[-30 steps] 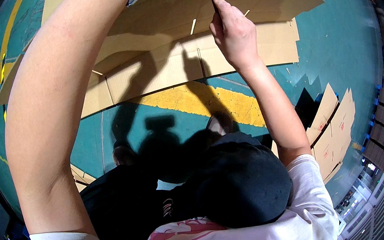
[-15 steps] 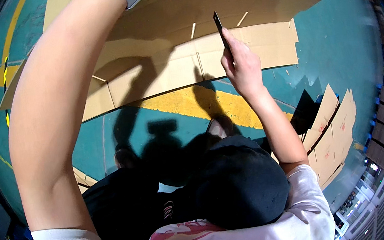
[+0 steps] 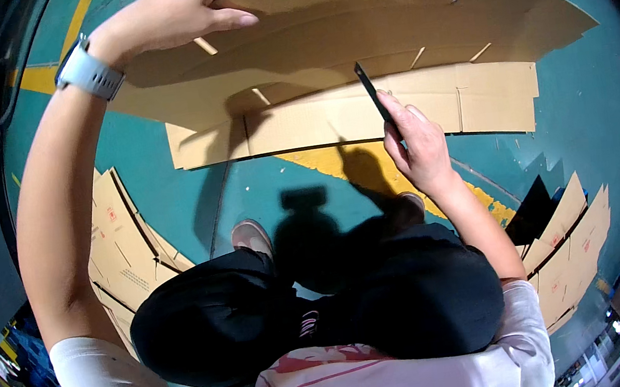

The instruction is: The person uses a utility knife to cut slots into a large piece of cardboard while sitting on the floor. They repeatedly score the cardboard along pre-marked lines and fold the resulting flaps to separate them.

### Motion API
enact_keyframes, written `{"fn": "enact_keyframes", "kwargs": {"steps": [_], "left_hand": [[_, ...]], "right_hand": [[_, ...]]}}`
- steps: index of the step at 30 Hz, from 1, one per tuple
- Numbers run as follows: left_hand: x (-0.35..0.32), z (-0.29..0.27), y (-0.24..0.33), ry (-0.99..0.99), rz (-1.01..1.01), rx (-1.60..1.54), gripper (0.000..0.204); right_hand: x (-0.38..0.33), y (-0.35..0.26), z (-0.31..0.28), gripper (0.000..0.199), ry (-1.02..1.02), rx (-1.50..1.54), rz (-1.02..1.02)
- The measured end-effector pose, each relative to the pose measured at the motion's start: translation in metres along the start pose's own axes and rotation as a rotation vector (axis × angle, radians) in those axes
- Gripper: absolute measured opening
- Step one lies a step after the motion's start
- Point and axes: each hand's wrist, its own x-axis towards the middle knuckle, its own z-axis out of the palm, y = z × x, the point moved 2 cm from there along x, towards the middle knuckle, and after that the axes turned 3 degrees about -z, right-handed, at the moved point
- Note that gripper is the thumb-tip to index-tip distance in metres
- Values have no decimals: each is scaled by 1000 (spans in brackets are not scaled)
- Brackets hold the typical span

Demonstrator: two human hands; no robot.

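Head view | left hand (image 3: 172, 13) at 11 o'clock is gripping the large flattened brown cardboard box (image 3: 351, 26) | right hand (image 3: 416, 145) is clenching a slim black knife (image 3: 376, 100) | risk: blade slipping toward the holding fingers if the panel is flexing.

A big flattened brown cardboard box (image 3: 382, 22) is gripped at its edge by the left hand (image 3: 172, 13); more flat brown boxes (image 3: 122, 240) lie below it, others (image 3: 572, 246) right of the right hand (image 3: 416, 145)
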Motion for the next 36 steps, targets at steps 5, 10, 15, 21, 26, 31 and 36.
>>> {"fn": "enact_keyframes", "kwargs": {"steps": [5,10,15,21,26,31,36], "left_hand": [[12,9,9,76,-148,9,47],[101,20,40,244,25,-33,33],[114,18,48,257,73,-17,32],[112,17,43,268,83,50,33],[112,17,47,265,62,25,33],[116,20,47,270,64,15,33],[116,20,48,288,66,52,31]], "right_hand": [[43,-22,5,62,-63,-43,-143],[65,-16,10,59,29,-181,-185],[72,-7,13,55,92,-245,-153],[86,-11,26,54,100,-279,-143],[95,-11,28,49,93,-263,-105],[103,-10,34,46,97,-263,-98],[102,-12,41,46,85,-265,-63]]}}
